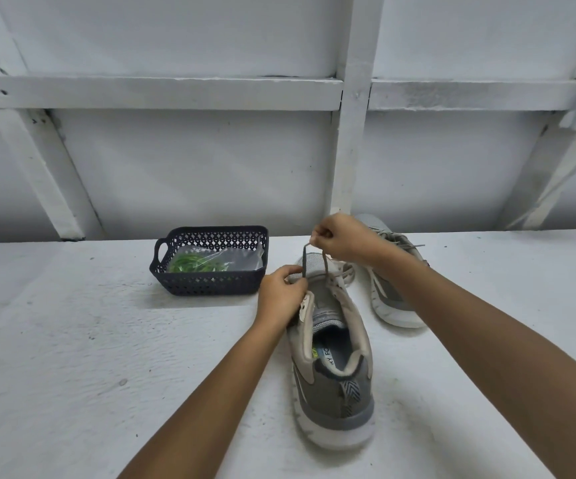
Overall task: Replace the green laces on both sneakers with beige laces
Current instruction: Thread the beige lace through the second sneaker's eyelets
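A grey and beige sneaker (335,368) lies in front of me, heel towards me. My left hand (281,292) pinches a beige lace (324,262) at the shoe's left eyelet row. Above the toe, my right hand (340,238) pinches the same lace and holds it up taut. A second grey sneaker (392,292) with a beige lace in it lies behind my right forearm. Green laces (195,263) in a clear bag lie inside a dark basket (207,283).
Everything rests on a white painted surface (107,340). A white wall with wooden battens (352,133) rises right behind the basket and the sneakers. The basket stands to the left of the near sneaker's toe.
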`<state>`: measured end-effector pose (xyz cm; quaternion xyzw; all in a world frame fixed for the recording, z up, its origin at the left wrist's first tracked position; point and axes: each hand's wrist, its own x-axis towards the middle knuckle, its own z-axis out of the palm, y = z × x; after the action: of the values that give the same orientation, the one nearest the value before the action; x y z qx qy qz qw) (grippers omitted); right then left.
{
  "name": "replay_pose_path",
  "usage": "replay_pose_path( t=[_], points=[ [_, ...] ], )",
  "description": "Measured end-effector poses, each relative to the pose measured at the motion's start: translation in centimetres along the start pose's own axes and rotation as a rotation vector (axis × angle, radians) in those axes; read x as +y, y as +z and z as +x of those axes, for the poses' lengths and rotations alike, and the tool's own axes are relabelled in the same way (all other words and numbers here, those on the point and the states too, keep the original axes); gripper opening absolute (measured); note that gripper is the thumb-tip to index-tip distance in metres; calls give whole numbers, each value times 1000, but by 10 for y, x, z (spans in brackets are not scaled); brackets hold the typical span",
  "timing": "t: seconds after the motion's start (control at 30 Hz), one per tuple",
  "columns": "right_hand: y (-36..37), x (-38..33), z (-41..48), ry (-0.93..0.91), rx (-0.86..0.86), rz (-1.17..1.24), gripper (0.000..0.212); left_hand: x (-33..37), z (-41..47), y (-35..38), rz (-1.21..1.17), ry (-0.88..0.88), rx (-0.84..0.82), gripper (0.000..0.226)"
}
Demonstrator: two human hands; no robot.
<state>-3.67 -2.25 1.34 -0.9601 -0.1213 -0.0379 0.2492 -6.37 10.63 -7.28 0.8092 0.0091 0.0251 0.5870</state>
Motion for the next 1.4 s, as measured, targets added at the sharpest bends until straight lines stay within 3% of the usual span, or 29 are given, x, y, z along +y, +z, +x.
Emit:
replay_pose_path(
  t=[0.27, 0.47, 0.7, 0.97, 1.17, 1.4],
  points=[
    [-39, -32, 0, -115, 192, 203, 11, 1, 0, 6, 98, -27, -51, 32],
    [-32, -29, -7, -95, 146, 288, 20, 11, 0, 1, 156, 47, -89, 38],
    [-32, -26, -19, -74, 89, 546, 16, 41, 1, -22, -45, 363, 58, 26],
    [-27, -17, -25, -23, 97, 964, 8, 58, -1, -26, -210, 328, 51, 19],
    [-25, -20, -32, -13, 262, 754, 6, 57, 5, -27, -183, 351, -35, 16],
    [-22, -23, -37, 9, 257, 837, 16, 59, 4, -25, -271, 332, -79, 12]
  ],
)
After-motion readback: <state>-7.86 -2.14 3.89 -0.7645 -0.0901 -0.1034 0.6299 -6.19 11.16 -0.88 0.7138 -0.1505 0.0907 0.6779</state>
